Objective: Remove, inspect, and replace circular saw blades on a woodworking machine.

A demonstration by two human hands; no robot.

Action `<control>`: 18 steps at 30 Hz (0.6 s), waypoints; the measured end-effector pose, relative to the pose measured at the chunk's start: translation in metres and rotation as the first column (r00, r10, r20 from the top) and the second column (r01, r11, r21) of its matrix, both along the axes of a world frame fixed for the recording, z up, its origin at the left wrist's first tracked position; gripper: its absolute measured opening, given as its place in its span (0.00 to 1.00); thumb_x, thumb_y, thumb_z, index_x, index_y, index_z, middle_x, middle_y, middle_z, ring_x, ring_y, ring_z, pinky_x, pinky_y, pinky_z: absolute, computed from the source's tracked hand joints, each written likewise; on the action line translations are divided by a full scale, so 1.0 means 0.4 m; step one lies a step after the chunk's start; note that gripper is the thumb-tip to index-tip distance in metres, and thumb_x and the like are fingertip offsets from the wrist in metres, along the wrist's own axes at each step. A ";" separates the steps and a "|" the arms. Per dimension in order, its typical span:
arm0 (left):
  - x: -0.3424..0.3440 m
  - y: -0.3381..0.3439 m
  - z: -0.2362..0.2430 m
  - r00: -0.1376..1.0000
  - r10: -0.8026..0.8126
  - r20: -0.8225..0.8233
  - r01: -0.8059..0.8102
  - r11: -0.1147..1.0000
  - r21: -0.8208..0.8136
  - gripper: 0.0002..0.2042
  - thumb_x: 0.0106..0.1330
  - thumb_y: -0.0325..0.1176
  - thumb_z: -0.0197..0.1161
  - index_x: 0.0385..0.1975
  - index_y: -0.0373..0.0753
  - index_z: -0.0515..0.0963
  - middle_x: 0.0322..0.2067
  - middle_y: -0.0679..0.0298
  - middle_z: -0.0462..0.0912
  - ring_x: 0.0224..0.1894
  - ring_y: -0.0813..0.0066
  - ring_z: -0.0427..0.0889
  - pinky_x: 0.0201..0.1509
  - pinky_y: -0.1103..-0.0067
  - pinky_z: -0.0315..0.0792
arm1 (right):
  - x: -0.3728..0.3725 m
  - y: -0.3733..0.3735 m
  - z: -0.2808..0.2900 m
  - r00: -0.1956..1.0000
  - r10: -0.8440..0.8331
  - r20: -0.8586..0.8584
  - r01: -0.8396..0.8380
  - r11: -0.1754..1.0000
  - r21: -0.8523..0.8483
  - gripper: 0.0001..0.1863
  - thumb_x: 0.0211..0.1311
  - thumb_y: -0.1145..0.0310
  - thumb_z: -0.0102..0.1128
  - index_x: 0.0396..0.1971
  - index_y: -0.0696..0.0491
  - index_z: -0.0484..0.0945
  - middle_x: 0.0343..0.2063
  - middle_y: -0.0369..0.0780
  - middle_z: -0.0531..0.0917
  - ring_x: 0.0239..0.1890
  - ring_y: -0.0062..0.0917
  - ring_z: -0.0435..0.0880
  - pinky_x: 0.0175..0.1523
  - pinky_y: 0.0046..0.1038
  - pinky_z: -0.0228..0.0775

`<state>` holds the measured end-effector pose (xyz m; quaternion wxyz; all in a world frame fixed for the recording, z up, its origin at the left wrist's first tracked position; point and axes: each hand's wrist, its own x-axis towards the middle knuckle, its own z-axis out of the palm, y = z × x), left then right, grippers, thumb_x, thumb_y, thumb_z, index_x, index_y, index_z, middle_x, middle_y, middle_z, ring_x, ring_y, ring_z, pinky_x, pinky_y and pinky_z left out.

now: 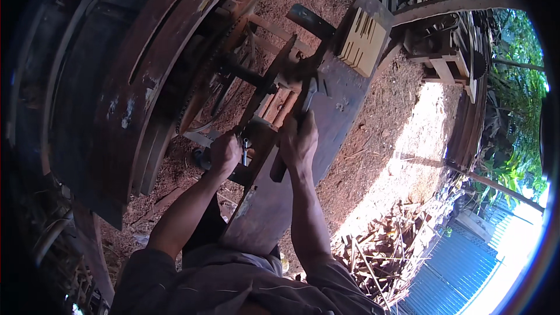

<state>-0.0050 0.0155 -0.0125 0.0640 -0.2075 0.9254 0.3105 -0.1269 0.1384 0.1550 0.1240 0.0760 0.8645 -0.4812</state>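
My right hand (299, 141) is wrapped round the dark handle of a hammer (315, 86); its head points away from me over the bench, and the handle's end sticks out below my fist. My left hand (226, 153) is closed at the left edge of the bench opening, beside a shiny metal bolt (245, 147). What its fingers grip is hidden. Between and beyond my hands, light wooden blocks (279, 105) sit in the opening among dark metal parts. The dark bench top (262, 210) runs from my waist toward the far right.
Slotted pale wooden boards (364, 44) lie stacked on the far bench top. Large dark panels (146, 70) stand along the left. Sawdust covers the ground (379, 140). Wood scraps (385, 251) are heaped at lower right, near a blue corrugated sheet (452, 277).
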 end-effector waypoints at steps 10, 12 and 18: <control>0.002 0.006 -0.013 0.989 0.016 -0.146 -0.034 0.993 -0.117 0.12 0.64 0.37 0.62 0.20 0.37 0.76 0.18 0.51 0.79 0.22 0.51 0.81 0.26 0.65 0.75 | 0.039 0.004 -0.036 0.983 0.106 0.149 -0.107 0.994 -0.001 0.10 0.63 0.68 0.51 0.37 0.59 0.65 0.22 0.55 0.80 0.27 0.48 0.84 0.29 0.41 0.73; -0.003 0.009 -0.008 0.993 -0.003 -0.116 -0.009 0.994 -0.105 0.12 0.64 0.37 0.62 0.21 0.37 0.76 0.18 0.51 0.79 0.22 0.51 0.81 0.26 0.65 0.75 | 0.007 -0.023 0.000 0.995 0.017 -0.097 -0.017 1.000 0.008 0.08 0.65 0.71 0.49 0.36 0.59 0.63 0.22 0.55 0.80 0.24 0.50 0.82 0.26 0.43 0.71; -0.023 0.015 0.008 0.997 0.002 -0.082 -0.009 0.996 -0.089 0.11 0.63 0.37 0.62 0.23 0.37 0.77 0.22 0.49 0.81 0.27 0.51 0.83 0.31 0.64 0.77 | 0.033 0.021 -0.144 0.982 0.144 0.122 -0.154 0.985 0.075 0.12 0.60 0.67 0.49 0.33 0.63 0.70 0.17 0.48 0.78 0.21 0.38 0.82 0.26 0.36 0.73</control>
